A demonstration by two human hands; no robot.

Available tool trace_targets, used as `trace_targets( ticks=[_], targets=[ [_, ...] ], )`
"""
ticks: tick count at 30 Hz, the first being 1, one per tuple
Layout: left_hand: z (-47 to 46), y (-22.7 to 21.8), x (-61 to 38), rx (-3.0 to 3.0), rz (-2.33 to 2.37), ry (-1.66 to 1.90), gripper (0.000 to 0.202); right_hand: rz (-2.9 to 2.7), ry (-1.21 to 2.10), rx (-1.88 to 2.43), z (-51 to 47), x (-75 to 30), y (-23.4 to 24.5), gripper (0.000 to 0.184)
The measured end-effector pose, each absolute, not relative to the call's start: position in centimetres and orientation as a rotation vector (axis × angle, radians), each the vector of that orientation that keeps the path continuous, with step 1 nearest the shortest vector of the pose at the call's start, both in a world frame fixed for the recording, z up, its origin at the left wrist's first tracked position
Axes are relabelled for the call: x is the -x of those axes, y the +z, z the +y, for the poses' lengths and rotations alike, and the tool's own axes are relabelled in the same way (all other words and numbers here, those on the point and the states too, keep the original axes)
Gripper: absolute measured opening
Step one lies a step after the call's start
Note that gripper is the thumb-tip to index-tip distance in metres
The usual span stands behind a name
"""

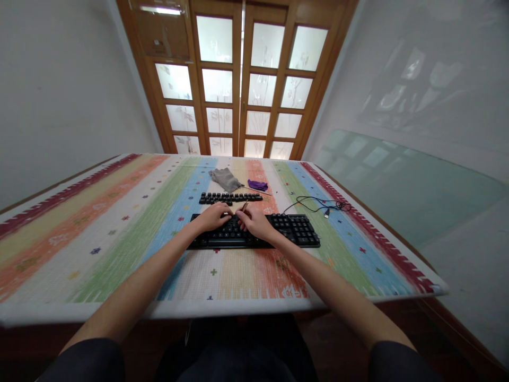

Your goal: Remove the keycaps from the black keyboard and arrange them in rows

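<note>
A black keyboard [222, 242] lies on the striped tablecloth in front of me. My left hand [214, 216] rests over its left half, fingers bent and drawn in toward the thumb; whatever lies between the fingertips is too small to make out. Just to the right, my right hand [254, 222] is closed in a pinch over the keys, holding a short thin brown tool [244, 207] that points up and away. The two hands' fingertips nearly meet. Loose black keycaps [210, 198] stand in rows right behind the keyboard.
Beyond the keycaps lie a grey cloth [226, 179], a purple cloth [257, 185] and a thin rod [257, 191]. The keyboard's cable [308, 201] is coiled at the right, with its USB plug [326, 214]. The tablecloth [119, 254] reaches toward wooden glazed doors [240, 79].
</note>
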State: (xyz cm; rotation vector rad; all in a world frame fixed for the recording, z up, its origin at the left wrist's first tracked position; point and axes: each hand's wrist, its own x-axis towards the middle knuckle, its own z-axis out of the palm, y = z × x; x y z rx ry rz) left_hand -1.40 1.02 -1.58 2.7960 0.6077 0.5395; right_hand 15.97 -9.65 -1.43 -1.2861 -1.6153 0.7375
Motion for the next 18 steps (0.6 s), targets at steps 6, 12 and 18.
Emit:
trace_targets(
  ticks=[6,12,18],
  targets=[
    [1.1,-1.6,1.4,-2.805,0.604,0.527,0.013,-1.887,0.442,1.258,-10.2,-14.2,-0.6,0.018],
    [0.9,-1.7,1.3,-2.832,0.669,0.521,0.013,-1.954,0.32,1.283,-9.7,-13.9,-0.4,0.016],
    [0.8,-1.9,1.4,-2.837,0.646,0.55,0.017,-1.77,0.423,1.459,-8.6,-14.7,-0.4,0.023]
  ],
)
